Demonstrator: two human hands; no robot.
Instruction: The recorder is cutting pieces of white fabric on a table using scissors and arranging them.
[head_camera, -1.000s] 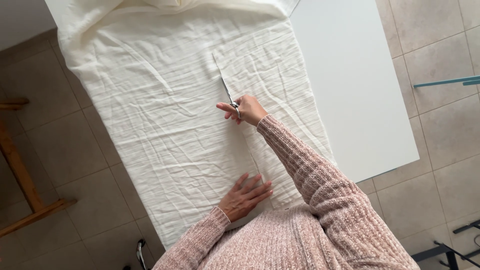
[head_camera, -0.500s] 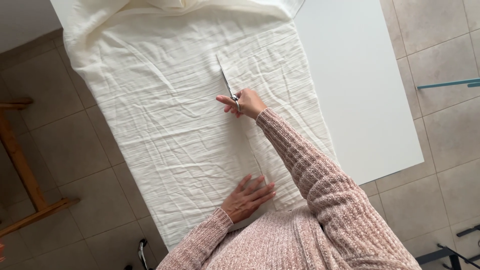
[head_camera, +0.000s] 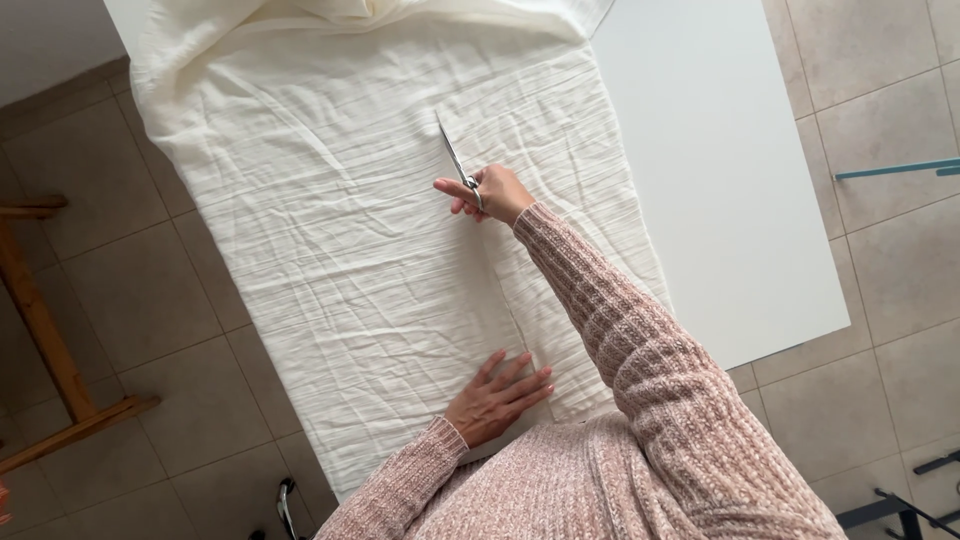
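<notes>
Your right hand (head_camera: 492, 193) is closed around a pair of scissors (head_camera: 455, 160), blades pointing away along the crinkled cream fabric (head_camera: 340, 240). Your left hand (head_camera: 495, 398) lies flat and open on the cloth's near end. The fabric covers a white desk (head_camera: 730, 180) over beige floor tiles (head_camera: 890, 70); a wooden frame (head_camera: 40, 330) stands at left. Since a second ago, the scissors have advanced further up the cloth.

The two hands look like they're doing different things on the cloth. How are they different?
The right hand is curled shut around the scissors, while the left hand lies flat and open with fingers spread. The right hand reaches far out over the middle of the white cloth; the left hand stays close to the body, near the cloth's near edge. Both rest on the cloth and wear the same pink knitted sleeves.
</notes>
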